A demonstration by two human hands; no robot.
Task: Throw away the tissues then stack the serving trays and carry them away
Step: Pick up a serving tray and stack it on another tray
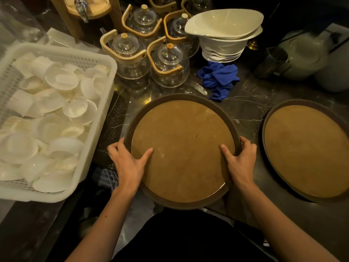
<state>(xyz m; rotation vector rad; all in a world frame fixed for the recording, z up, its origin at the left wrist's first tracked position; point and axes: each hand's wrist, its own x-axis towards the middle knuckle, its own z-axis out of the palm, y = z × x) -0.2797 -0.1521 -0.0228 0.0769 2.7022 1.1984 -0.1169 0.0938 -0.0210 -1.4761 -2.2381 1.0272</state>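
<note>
Both hands clamped on round tray [181,148] at table [251,103] near edge, left hand [128,163] at 9 o'clock rim, right hand [239,159] at 3; second tray [306,150] apart at 3 o'clock

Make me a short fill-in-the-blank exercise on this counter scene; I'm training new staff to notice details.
1. Both hands, the left hand and the right hand, grip the rim of a round ____.
2. A second tray lies on the counter to the person's ____.
3. The crumpled cloth behind the held tray is ____ in colour.
4. The white basket holds small white ____.

Missing words: tray; right; blue; dishes
</note>
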